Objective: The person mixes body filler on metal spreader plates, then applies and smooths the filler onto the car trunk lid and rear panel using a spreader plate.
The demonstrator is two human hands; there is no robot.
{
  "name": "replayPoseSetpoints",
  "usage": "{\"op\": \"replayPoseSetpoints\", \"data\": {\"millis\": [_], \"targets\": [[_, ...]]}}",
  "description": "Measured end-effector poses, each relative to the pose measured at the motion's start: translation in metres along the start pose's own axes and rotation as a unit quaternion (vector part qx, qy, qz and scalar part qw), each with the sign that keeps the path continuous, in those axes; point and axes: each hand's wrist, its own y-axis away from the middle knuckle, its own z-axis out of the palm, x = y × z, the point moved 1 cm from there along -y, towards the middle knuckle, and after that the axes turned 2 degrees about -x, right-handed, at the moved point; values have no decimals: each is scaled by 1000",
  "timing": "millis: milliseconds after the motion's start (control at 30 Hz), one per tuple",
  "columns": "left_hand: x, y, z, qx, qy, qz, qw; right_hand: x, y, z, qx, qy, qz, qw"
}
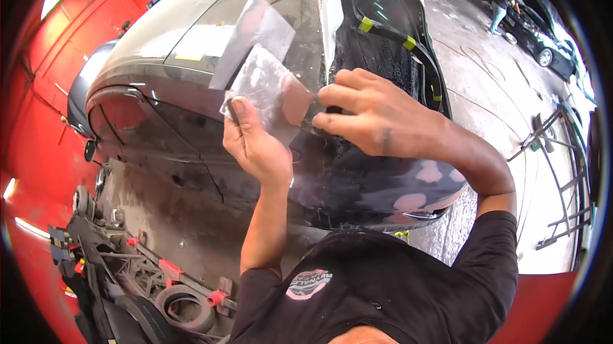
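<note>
My left hand (255, 143) grips a flat, grey, smeared plate (257, 82) by its lower edge, thumb on top. My right hand (377, 113) pinches a small dark spreader (311, 115) at the plate's right side. A pinkish-brown patch (295, 98) shows between the spreader and the plate; whether it is putty or part of the blade I cannot tell. Just beyond the plate is a second grey rectangular sheet (258, 31). Both hands are above the dark car (172, 114), whose rear corner carries pinkish patches (410, 201).
Yellow tape pieces (409, 43) mark the car's rear opening. A tyre (185, 309) and loose car parts lie at lower left. A metal rack (565, 191) stands at right. Farther back, a person (502, 6) is beside another dark car (543, 44).
</note>
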Motion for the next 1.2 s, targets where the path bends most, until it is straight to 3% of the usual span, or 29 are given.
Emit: {"op": "replayPoseSetpoints", "data": {"millis": [167,200,233,333,467,633,767,867,1067,1100,1200], "targets": [[12,-17,-8,93,16,-6,995,22,28,-1,125,-186,180,958],[15,-20,-7,98,18,-6,995,25,30,-3,164,-236,225,931],[13,-22,-10,98,23,-11,995,27,31,-1,227,-320,304,868],[13,-17,-4,99,42,-38,994,41,33,9,313,-418,379,764],[7,-14,-13,48,45,-60,996,52,19,17,436,-420,325,727],[9,-17,-16,52,43,-96,993,69,-8,1,571,-339,276,695],[16,-21,-14,18,63,-103,993,80,-27,-18,602,-196,279,722],[25,-27,-6,3,85,-99,991,81,-39,-14,603,-218,284,713],[29,-50,-6,-22,142,-142,979,11,-39,-3,427,-147,155,878],[27,-52,-6,-30,157,-149,976,9,-40,1,408,-84,104,903],[24,-50,-4,-61,200,-169,963,0,-38,6,346,-20,62,936]]}}
